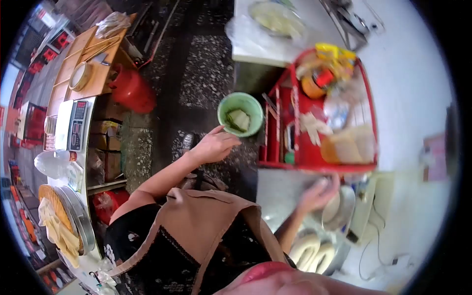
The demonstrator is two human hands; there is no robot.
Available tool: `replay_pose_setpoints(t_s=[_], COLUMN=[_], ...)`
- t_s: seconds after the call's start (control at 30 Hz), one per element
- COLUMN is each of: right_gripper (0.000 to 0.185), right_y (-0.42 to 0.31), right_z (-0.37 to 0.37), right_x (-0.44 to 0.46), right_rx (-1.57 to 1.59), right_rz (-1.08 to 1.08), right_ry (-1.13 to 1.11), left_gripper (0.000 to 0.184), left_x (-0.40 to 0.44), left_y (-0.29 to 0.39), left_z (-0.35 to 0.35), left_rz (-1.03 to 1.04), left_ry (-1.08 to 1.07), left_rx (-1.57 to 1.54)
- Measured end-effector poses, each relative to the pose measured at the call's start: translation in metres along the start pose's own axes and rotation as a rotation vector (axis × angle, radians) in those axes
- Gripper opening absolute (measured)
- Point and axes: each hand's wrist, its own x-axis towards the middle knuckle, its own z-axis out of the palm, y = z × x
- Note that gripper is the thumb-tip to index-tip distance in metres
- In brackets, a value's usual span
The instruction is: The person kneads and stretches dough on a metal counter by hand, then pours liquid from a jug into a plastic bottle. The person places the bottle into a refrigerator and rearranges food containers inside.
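My left hand (216,144) hangs beside a light green bucket (222,105), its loosely bent fingers close to the near rim. Thumb and fingers are apart with nothing seen between them; whether they touch the bucket is unclear. Inside the bucket lie pale pieces (240,119) and some green scraps. Over the metal worktop on the right, my right hand (320,194) is smeared by motion, so its grip cannot be made out. Near it are a round metal pan (339,211) and thick pale rolls, perhaps dough (314,253). A red rack (314,166) stands just beyond that hand.
The rack holds a white glove (314,127), bags and an orange-lidded container. A white counter (243,49) carries a plastic-covered plate. To the left stand a red gas cylinder (135,91), a digital scale (76,125) and a round stacked tray (81,221). Cables hang at right.
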Motion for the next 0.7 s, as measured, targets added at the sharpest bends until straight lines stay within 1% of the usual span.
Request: replay_pose_setpoints(t_s=[0.07,0.1,0.13,0.17,0.2,0.27,0.3,0.33,0.4,0.43,0.47,0.53,0.57,0.6,0.67,0.7], right_gripper=[0.043,0.045,0.048,0.051,0.054,0.06,0.061,0.063,0.071,0.078,0.079,0.079,0.08,0.073,0.052,0.049], right_y=[-0.047,-0.054,-0.057,-0.059,-0.075,-0.143,-0.179,-0.21,-0.244,-0.216,-0.196,-0.18,-0.16,-0.147,-0.112,-0.105], right_z=[0.121,0.181,0.247,0.304,0.359,0.445,0.466,0.49,0.55,0.589,0.62,0.664,0.692,0.716,0.768,0.793], right_x=[0.004,0.001,-0.005,-0.006,-0.006,-0.001,-0.001,0.001,-0.005,-0.002,0.01,0.045,0.062,0.084,0.126,0.147], right_rx=[0.28,0.449,0.623,0.78,0.927,1.05,1.215,1.39,1.213,1.229,1.345,1.113,1.024,0.97,0.935,0.918], right_rz=[-0.065,0.047,0.164,0.415,0.666,1.149,1.192,1.22,1.202,1.001,1.097,1.111,1.028,0.985,1.058,1.021], right_ry=[-0.232,-0.323,-0.407,-0.517,-0.633,-0.808,-0.951,-1.094,-0.904,-1.233,-1.334,-1.184,-1.147,-1.079,-0.857,-0.816], left_gripper=[0.023,0.023,0.025,0.028,0.028,0.036,0.045,0.046,0.046,0.046,0.048,0.054,0.059,0.06,0.056,0.053], left_x=[0.019,0.028,0.037,0.051,0.061,0.08,0.084,0.09,0.1,0.11,0.119,0.148,0.161,0.178,0.209,0.221], left_y=[-0.044,-0.074,-0.109,-0.134,-0.16,-0.204,-0.23,-0.259,-0.33,-0.366,-0.405,-0.466,-0.499,-0.527,-0.598,-0.639], left_z=[-0.048,-0.072,-0.099,-0.118,-0.141,-0.179,-0.19,-0.194,-0.199,-0.204,-0.202,-0.208,-0.215,-0.231,-0.26,-0.274], left_rz=[0.039,0.037,-0.013,-0.062,-0.06,-0.189,-0.156,-0.128,-0.126,-0.251,-0.368,-0.555,-0.513,-0.526,-0.533,-0.544], left_ry=[0.188,0.208,0.273,0.319,0.321,0.602,0.584,0.504,0.487,0.423,0.349,0.357,0.357,0.332,0.327,0.348], left_rx=[0.054,0.063,0.053,0.033,0.035,-0.039,-0.007,0.026,-0.1,0.005,-0.003,-0.014,0.065,0.064,0.174,0.147])
